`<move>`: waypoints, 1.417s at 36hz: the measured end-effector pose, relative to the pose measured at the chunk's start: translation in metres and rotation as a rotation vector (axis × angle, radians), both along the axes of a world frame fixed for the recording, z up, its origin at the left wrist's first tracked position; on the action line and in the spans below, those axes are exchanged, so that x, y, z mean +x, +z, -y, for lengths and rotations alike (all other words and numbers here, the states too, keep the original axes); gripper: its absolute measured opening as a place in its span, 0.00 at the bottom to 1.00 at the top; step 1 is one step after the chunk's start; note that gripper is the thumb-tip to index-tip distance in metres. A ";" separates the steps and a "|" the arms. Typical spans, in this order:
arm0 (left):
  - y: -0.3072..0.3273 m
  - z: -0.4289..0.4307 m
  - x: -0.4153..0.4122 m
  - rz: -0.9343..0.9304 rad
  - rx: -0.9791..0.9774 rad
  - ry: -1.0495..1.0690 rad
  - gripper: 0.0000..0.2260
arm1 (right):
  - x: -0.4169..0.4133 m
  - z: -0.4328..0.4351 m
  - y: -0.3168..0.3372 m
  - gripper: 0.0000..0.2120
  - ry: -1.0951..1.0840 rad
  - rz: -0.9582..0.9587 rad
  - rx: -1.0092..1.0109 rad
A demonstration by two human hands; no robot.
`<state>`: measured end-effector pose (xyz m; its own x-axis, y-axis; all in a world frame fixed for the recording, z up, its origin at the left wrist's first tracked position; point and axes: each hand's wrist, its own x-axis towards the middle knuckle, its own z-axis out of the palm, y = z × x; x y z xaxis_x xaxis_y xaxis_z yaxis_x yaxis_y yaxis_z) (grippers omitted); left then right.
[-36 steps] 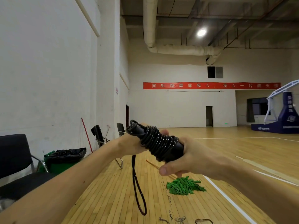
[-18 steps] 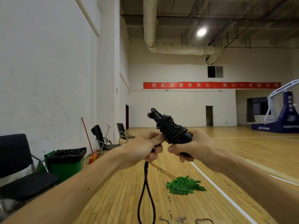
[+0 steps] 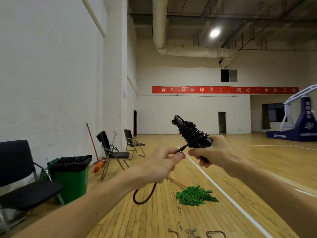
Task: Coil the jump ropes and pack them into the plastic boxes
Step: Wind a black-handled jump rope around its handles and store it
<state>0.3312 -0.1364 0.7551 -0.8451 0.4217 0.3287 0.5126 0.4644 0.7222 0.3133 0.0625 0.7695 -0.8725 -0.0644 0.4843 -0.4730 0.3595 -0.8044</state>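
A black jump rope is wound in tight turns around its handles, held up at chest height and tilted up to the left. My right hand grips the lower end of the handles. My left hand pinches the loose end of the rope just left of the bundle; a short loop hangs below that hand. No plastic box is in view.
A green mop head lies on the wooden floor below my hands, with small cord pieces nearer me. Along the left wall stand a green bin, black chairs and a broom. A basketball stand base is at far right.
The hanging loop has become much shorter as more rope went onto the bundle. My left hand moved left and down, now pinching the rope's end; the bundle rose slightly to the right.
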 end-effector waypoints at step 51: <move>0.042 0.040 -0.019 0.008 0.067 -0.309 0.17 | 0.044 0.044 -0.004 0.13 0.525 -0.113 0.440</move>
